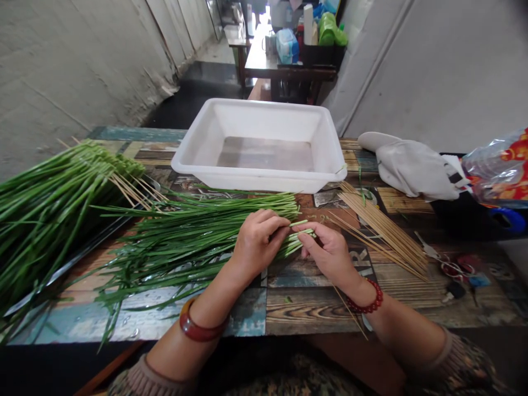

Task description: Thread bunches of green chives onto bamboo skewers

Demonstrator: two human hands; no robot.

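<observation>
Long garlic chives lie in a loose heap across the table, their pale cut ends pointing right. My left hand is closed over the heap's right end, pinching a chive stalk between thumb and forefinger. Just to its right, my right hand is closed, with thumb and fingers on several pale chive ends. A thin bamboo skewer sticks out below the right palm towards me; its upper end is hidden, so whether the hand grips it is unclear. More bamboo skewers lie in a bunch to the right.
Chives threaded on skewers are piled on a metal tray at the left. Behind the heap stands a white plastic tub. On the right are a pale cap, keys and a plastic bag.
</observation>
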